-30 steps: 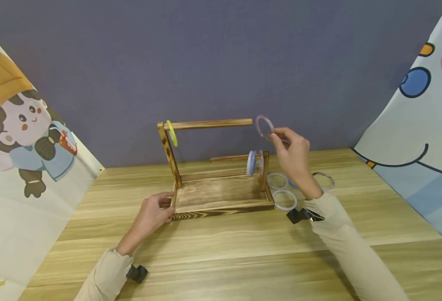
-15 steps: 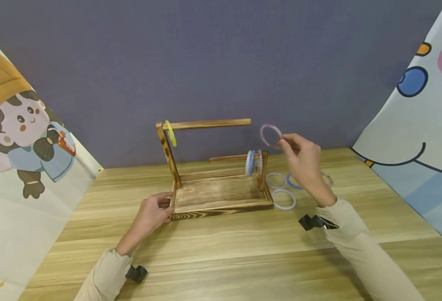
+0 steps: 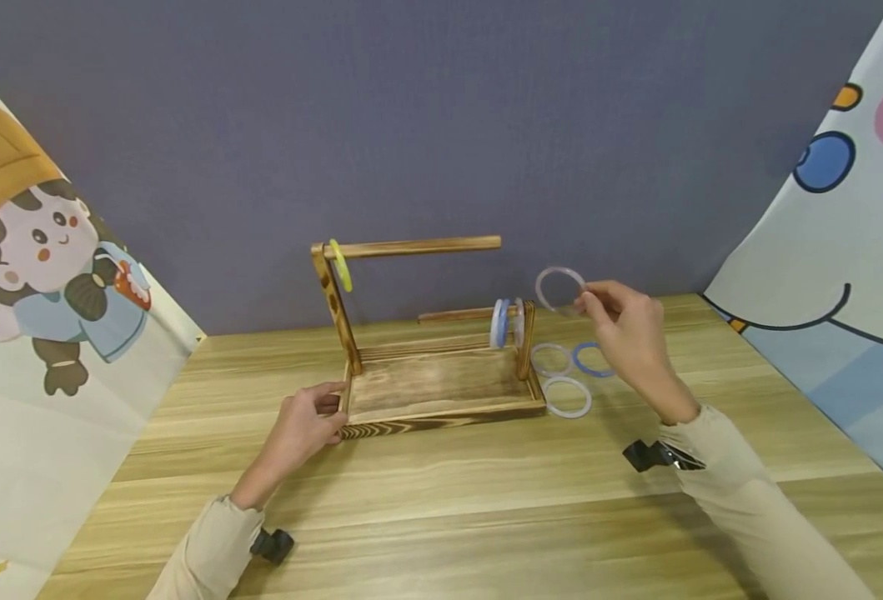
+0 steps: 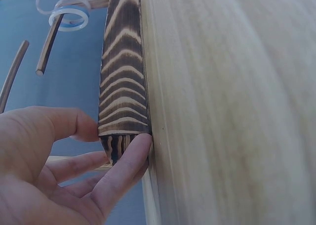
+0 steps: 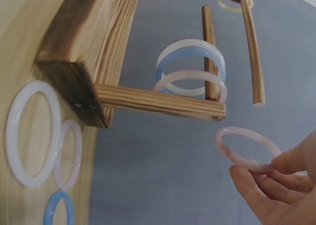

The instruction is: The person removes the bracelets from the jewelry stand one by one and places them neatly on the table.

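The pale pink bangle (image 3: 559,289) is pinched in the right hand (image 3: 631,342), in the air right of the wooden rack (image 3: 426,333), above three loose bangles (image 3: 567,397) on the table (image 3: 441,500). The left hand (image 3: 302,429) grips the rack's front-left corner.

The scene is evenly and brightly lit from above; only soft shadows are cast on the light wooden counter (image 3: 486,492). No glare is seen. Wide-angle bending is noticed at the head view's edges. Near fingers are softly blurred in both wrist views.
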{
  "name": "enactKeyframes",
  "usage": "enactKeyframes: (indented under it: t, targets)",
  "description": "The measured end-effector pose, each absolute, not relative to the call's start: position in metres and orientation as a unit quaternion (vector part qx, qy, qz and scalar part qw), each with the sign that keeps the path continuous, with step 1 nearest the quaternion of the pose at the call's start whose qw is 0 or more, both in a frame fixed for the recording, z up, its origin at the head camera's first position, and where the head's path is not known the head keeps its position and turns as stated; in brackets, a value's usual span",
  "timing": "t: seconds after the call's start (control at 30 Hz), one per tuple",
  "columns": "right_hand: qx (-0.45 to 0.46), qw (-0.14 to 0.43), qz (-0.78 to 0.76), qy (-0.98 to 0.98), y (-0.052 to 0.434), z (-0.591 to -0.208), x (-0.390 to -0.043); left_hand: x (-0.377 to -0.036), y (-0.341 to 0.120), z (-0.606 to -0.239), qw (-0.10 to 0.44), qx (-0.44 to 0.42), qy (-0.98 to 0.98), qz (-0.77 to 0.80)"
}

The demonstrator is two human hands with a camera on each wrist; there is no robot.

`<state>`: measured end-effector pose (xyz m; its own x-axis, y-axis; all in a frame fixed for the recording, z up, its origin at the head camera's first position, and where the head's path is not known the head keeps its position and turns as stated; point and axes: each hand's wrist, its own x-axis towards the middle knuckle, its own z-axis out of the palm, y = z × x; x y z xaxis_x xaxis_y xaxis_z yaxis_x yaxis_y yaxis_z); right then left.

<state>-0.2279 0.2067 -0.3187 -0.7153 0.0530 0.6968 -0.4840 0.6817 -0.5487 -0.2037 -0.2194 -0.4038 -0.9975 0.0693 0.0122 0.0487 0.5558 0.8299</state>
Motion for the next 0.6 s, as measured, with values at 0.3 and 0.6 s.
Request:
enactKeyframes:
  t: [0.3,0.6]
  targets:
    - [0.126,0.332,0.388,-0.850,0.219,-0.322,-0.224,-0.202,-0.220,-0.403,0.009,0.035,0.886,0.463]
    - [0.144,0.320,0.343,-0.871,0.240,-0.331,-0.220,-0.203,-0.220,-0.405,0.007,0.039,0.884,0.465]
